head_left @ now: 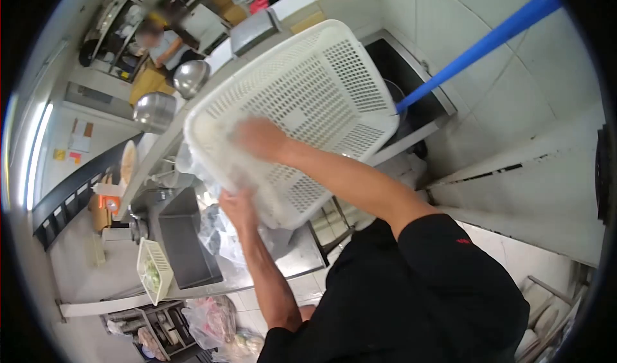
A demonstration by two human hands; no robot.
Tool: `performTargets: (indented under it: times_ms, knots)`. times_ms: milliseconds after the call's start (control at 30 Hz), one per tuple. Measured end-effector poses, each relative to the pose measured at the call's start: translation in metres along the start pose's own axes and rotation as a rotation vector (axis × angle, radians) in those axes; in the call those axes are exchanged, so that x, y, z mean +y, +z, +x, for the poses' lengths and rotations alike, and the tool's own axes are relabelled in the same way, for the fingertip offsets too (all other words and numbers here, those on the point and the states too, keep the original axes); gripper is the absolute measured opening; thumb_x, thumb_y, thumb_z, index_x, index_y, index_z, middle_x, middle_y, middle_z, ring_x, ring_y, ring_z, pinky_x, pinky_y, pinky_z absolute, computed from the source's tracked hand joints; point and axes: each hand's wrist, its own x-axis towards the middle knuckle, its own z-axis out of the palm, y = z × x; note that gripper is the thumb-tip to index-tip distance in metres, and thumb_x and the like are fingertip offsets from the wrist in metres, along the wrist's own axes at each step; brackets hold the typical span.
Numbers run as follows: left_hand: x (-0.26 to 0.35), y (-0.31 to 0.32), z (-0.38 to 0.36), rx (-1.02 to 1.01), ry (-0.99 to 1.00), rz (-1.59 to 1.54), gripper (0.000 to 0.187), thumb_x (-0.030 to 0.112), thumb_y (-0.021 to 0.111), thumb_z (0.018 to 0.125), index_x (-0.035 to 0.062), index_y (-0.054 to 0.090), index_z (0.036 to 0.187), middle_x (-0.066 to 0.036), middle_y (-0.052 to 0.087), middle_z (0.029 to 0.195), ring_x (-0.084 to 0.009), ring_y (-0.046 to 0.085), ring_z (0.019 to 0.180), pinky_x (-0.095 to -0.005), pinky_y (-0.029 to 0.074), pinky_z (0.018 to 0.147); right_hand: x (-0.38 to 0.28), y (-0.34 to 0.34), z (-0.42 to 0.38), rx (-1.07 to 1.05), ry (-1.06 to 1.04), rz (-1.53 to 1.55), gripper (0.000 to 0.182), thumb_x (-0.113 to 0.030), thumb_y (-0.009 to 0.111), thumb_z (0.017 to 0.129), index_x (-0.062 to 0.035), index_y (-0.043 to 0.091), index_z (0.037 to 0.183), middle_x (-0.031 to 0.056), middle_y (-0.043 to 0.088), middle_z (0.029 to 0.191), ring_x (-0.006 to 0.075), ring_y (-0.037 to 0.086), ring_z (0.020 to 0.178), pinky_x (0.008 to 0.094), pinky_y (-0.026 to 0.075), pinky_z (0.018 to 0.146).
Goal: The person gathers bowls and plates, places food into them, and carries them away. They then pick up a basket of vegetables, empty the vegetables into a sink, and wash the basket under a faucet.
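A large white perforated plastic basket (295, 115) lies tilted in front of me. Inside it, my right hand (260, 139) is over the left part of the basket, blurred by motion, so its fingers cannot be made out. At the basket's lower left side is my left hand (239, 205), its fingers also smeared; whether it grips the rim I cannot tell. Something pale and blurred lies under the hands. Beside my left hand, a clear plastic bag (222, 234) rests on the steel counter.
A steel sink (186, 244) and small basket with greens (154, 270) are at left. Steel bowls (154, 112) stand beyond the big basket. A blue pole (479, 48) slants at upper right. Another person (168, 46) is at upper left. Plastic bags (215, 321) lie low.
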Motion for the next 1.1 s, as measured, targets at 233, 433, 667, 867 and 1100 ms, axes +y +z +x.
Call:
performTargets:
  times_ms: [233,433,667,867,1100]
  knots:
    - [0.024,-0.022,-0.013,-0.018,0.001,-0.041,0.052,-0.004,0.048,0.064,-0.0092,0.052,0.115,-0.016,0.062,0.098,-0.0214,0.061,0.086,-0.0309,0.052,0.073,0.105,-0.019,-0.070,-0.016,0.432,-0.352,0.015,-0.013,0.052,0.080,-0.0047,0.060,0.089,0.0102,0.057,0.091,0.0240,0.059,0.081,0.0374,0.047,0.063]
    - [0.050,-0.011,-0.027,0.016,0.178,0.174,0.045,0.000,0.050,0.063,-0.0078,0.056,0.107,-0.011,0.061,0.096,-0.0177,0.058,0.085,-0.0271,0.044,0.080,0.125,0.002,-0.115,-0.234,0.684,-0.575,0.017,-0.012,0.053,0.081,-0.0050,0.068,0.086,0.0116,0.057,0.095,0.0296,0.059,0.086,0.0464,0.045,0.073]
    - [0.055,-0.005,-0.038,0.009,0.294,0.299,0.036,-0.002,0.050,0.066,-0.0063,0.055,0.101,-0.015,0.059,0.094,-0.0263,0.057,0.087,-0.0326,0.043,0.081,0.139,0.022,-0.125,-0.451,0.905,0.103,0.026,-0.012,0.051,0.080,-0.0079,0.068,0.099,0.0142,0.060,0.111,0.0285,0.059,0.100,0.0480,0.043,0.086]
    - [0.045,-0.011,-0.030,0.093,0.300,0.276,0.036,-0.003,0.050,0.066,-0.0059,0.055,0.102,-0.016,0.059,0.091,-0.0277,0.057,0.084,-0.0341,0.044,0.079,0.088,-0.056,-0.123,-0.541,0.409,0.244,0.029,-0.007,0.052,0.075,-0.0048,0.066,0.099,0.0168,0.065,0.096,0.0293,0.059,0.098,0.0373,0.047,0.084]
    - [0.053,-0.002,-0.045,-0.006,0.325,0.188,0.043,-0.003,0.050,0.066,-0.0055,0.054,0.108,-0.019,0.057,0.101,-0.0323,0.055,0.094,-0.0357,0.042,0.087,0.129,-0.006,-0.138,-0.320,0.763,-0.224,0.022,-0.018,0.052,0.081,-0.0009,0.065,0.087,0.0177,0.065,0.090,0.0315,0.062,0.088,0.0428,0.048,0.079]
